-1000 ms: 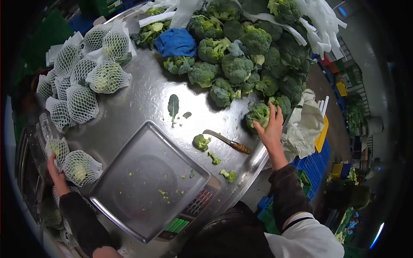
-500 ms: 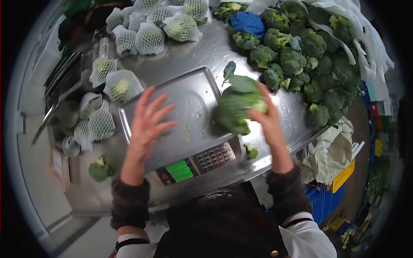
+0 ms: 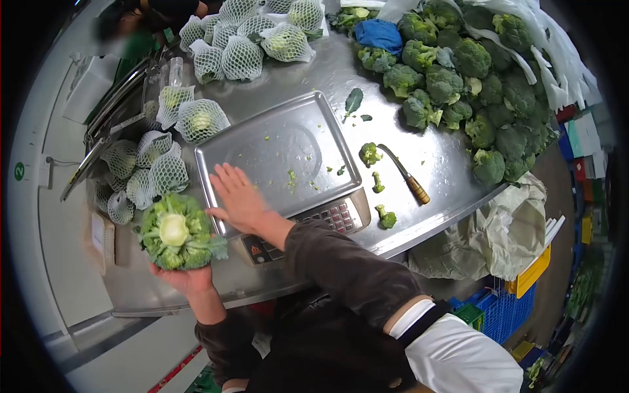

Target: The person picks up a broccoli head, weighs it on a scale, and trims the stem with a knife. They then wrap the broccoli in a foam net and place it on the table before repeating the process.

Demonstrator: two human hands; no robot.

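My left hand (image 3: 187, 278) is wrapped round the underside of a large broccoli head (image 3: 175, 230), left of the scale. The head's pale cut stem faces up towards me, with a few leaves at its edge. My right hand (image 3: 241, 202) lies open, fingers stretched, over the left edge of the steel weighing scale's tray (image 3: 262, 111); its thumb points at the broccoli. Green crumbs are scattered on the tray. My right forearm covers part of the scale's keypad (image 3: 337, 215).
Broccoli heads in white foam nets (image 3: 241, 57) stand at the back and left. A pile of bare broccoli (image 3: 449, 85) fills the right, with a blue cloth (image 3: 378, 36) on it. A curved wooden-handled knife (image 3: 417, 188) lies beside small florets (image 3: 386, 216) and a loose leaf (image 3: 354, 101).
The broccoli has gone from my right hand, over the scale's right side, into my left hand at the left. My right hand has swung left, open, uncovering the knife.
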